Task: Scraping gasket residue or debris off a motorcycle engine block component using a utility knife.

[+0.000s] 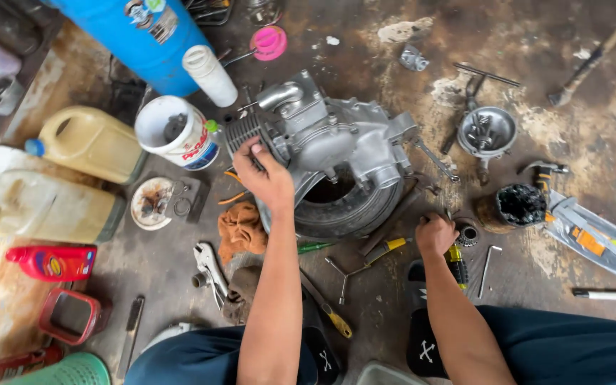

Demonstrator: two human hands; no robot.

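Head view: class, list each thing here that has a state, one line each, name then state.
Engine: resting on a tyre, left hand on its fins.
Right hand: closed on a tool on the floor.
White tub: open.
Yellow jug: capped.
Black pot: open.
Red bottle: lying down.

We see the engine [329,142] on a tyre [344,210] on the floor [579,107], a bucket [176,132] to its left, a bowl of parts [488,132] right, locking pliers [210,269] nearer us.

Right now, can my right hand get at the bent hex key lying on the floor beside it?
Probably yes: the right hand rests low on the floor, and the hex key lies just to its right with nothing between them.
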